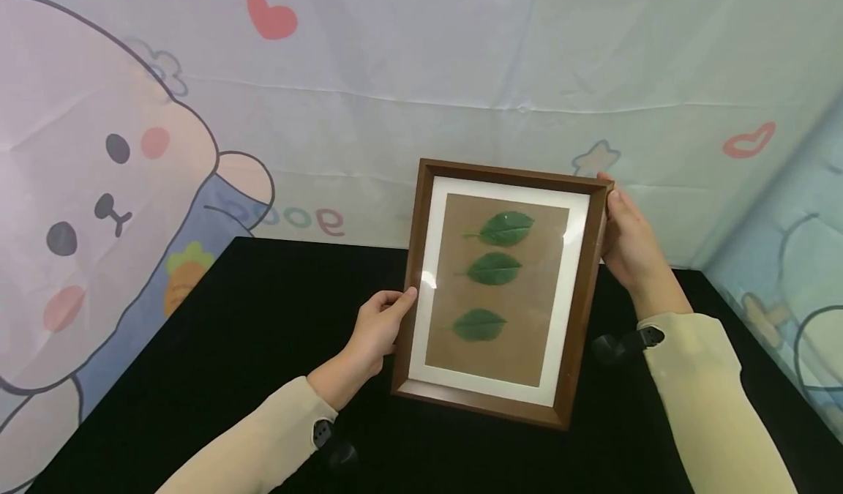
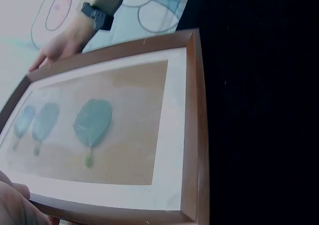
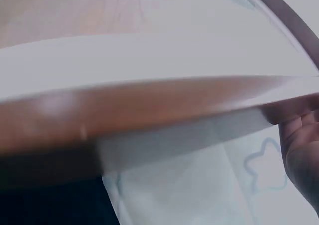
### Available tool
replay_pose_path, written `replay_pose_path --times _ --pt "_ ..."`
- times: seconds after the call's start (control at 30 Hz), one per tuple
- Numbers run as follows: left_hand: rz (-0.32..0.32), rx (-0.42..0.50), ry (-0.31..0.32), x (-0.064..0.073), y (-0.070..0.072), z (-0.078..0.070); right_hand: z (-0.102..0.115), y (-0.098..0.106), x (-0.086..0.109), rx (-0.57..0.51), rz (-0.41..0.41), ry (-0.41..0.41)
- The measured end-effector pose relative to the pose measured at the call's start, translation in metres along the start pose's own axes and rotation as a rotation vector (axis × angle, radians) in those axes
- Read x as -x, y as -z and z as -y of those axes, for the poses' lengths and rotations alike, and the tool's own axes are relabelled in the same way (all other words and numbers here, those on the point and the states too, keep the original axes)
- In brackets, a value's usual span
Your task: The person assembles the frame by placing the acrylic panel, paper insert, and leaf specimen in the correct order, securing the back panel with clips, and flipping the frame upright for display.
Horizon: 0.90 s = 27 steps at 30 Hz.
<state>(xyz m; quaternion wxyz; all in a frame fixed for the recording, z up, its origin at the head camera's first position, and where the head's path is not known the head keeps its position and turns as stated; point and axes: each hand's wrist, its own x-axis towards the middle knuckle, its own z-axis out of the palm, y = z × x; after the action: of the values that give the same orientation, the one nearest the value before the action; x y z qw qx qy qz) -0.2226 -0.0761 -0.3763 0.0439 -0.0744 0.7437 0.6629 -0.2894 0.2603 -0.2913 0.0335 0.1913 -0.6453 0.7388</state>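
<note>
A brown picture frame [image 1: 579, 318] with a white mat is held up and tilted, its face toward the head camera. Behind its glazing, three green leaves [image 1: 506, 228] lie in a column on tan backing. My left hand [image 1: 372, 329] grips the left side, thumb on the front edge and the other fingers partly hidden behind. At the upper right corner my right hand [image 1: 628, 241] holds the frame, with some fingers out of sight behind it. In the right wrist view the frame's side [image 3: 149, 108] runs across the picture, with the right hand [image 3: 301, 150] at its far end.
Below the frame spreads a black tabletop [image 1: 276, 318]. A pale printed cloth [image 1: 408, 55] with a cartoon bear and hearts hangs behind it, and another cloth [image 1: 784, 260] hangs at the right. Each wrist wears a dark strap with a small camera [image 1: 323, 433].
</note>
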Motion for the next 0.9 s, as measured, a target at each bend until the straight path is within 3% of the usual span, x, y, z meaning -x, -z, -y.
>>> replay_pose_path --times 0.33,0.63,0.77,0.9 --pt "0.048 0.001 0.004 0.016 -0.01 0.001 0.003 0.007 -0.002 0.047 -0.042 -0.041" --pt "0.092 -0.045 -0.028 0.017 -0.007 0.003 0.005 0.008 0.002 0.077 -0.046 -0.025" --pt "0.119 -0.122 -0.069 0.013 0.001 0.003 0.009 0.012 0.01 0.203 -0.028 -0.052" --pt "0.106 -0.243 -0.155 0.004 0.021 -0.001 0.013 0.02 0.025 0.475 -0.046 -0.086"
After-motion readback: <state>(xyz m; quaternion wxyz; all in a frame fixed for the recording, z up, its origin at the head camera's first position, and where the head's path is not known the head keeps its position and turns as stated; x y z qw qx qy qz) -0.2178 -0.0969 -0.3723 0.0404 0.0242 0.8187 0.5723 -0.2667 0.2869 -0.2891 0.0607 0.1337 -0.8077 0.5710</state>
